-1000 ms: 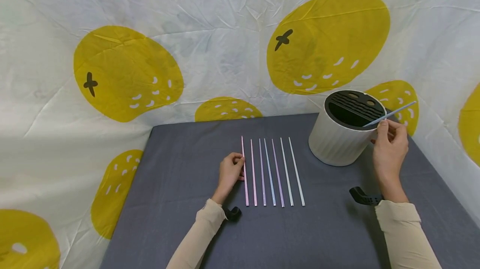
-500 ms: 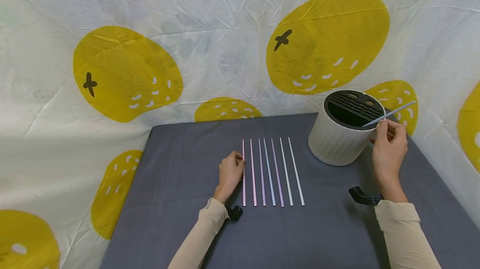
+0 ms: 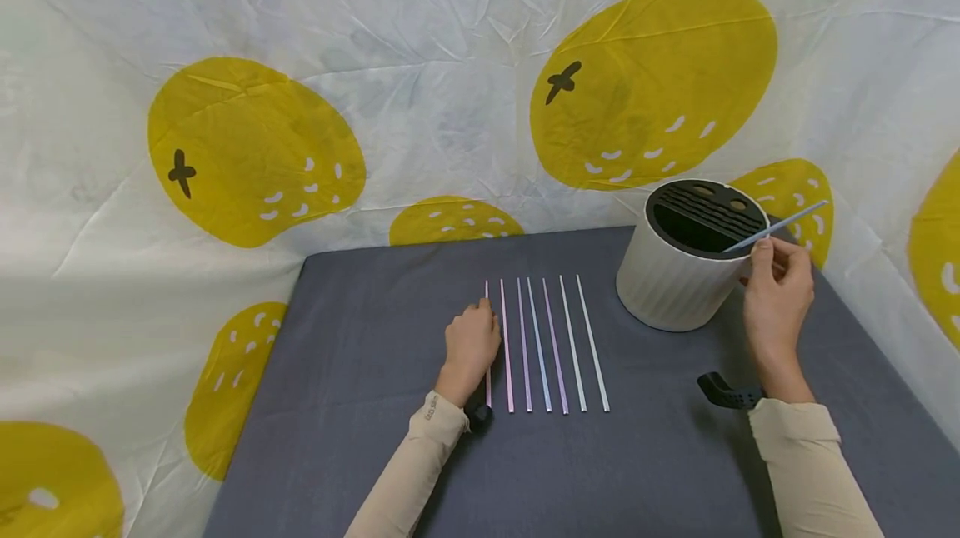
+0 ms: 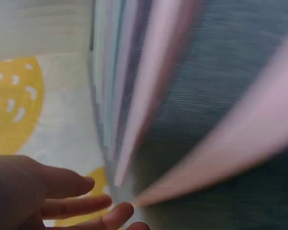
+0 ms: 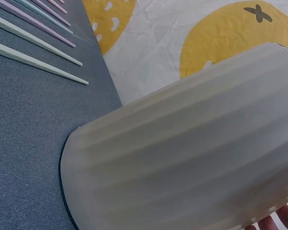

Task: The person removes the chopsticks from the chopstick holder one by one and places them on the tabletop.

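Observation:
My left hand (image 3: 470, 340) is over the leftmost pink chopstick (image 3: 487, 289) of a row and covers its middle. In the left wrist view, the fingers (image 4: 77, 207) are relaxed and apart from the thumb, their tips close to that chopstick's far end; whether they touch it is unclear. A light blue chopstick (image 3: 795, 218) is pinched in my right hand (image 3: 780, 313), slanting, with its lower end at the dark opening of a white ribbed utensil holder (image 3: 667, 292). In the right wrist view, only a few fingertips show beside the holder (image 5: 182, 158).
Right of the pink chopstick lie several others side by side, among them a lavender chopstick (image 3: 555, 346) and a white chopstick (image 3: 592, 343). The holder's black lid (image 3: 708, 206) has slots and round holes. A patterned cloth (image 3: 450, 130) hangs behind the grey table (image 3: 360, 313).
The leftmost pink chopstick shifted slightly right, closer to its neighbour, then stayed. My left hand has turned over and moved a little right across it. The right hand holds the blue chopstick almost still.

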Tool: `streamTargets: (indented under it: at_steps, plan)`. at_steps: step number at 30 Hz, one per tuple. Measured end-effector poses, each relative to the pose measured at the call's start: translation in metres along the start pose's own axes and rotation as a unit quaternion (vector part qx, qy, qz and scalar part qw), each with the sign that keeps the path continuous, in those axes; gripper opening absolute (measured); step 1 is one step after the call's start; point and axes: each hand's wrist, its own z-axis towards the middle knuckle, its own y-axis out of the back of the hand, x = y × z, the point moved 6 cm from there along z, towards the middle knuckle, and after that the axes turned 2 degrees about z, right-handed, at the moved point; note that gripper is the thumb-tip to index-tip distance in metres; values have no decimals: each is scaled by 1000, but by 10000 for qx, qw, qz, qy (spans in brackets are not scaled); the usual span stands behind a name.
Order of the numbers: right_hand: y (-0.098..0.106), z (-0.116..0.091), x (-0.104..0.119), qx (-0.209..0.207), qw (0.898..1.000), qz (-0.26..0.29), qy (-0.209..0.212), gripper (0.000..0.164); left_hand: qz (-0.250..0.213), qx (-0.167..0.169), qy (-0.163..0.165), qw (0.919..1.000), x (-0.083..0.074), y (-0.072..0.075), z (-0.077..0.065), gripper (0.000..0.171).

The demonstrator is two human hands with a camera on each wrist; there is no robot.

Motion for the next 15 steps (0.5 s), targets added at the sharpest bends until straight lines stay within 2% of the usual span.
streamTargets:
  at_steps: [2, 7, 15]
  plan:
    - [0, 0, 1, 19, 10000, -1, -17, 33, 116, -25, -180, 9998, -9, 5, 5, 19]
    - [-1, 1, 1, 4, 10000, -33, -3, 33, -36, -289, -482, 9984, -38, 26, 17, 16]
    - [-1, 2, 2, -21, 10000, -84, 7, 34, -480, -609, -1035, 9916, -100, 62, 33, 19]
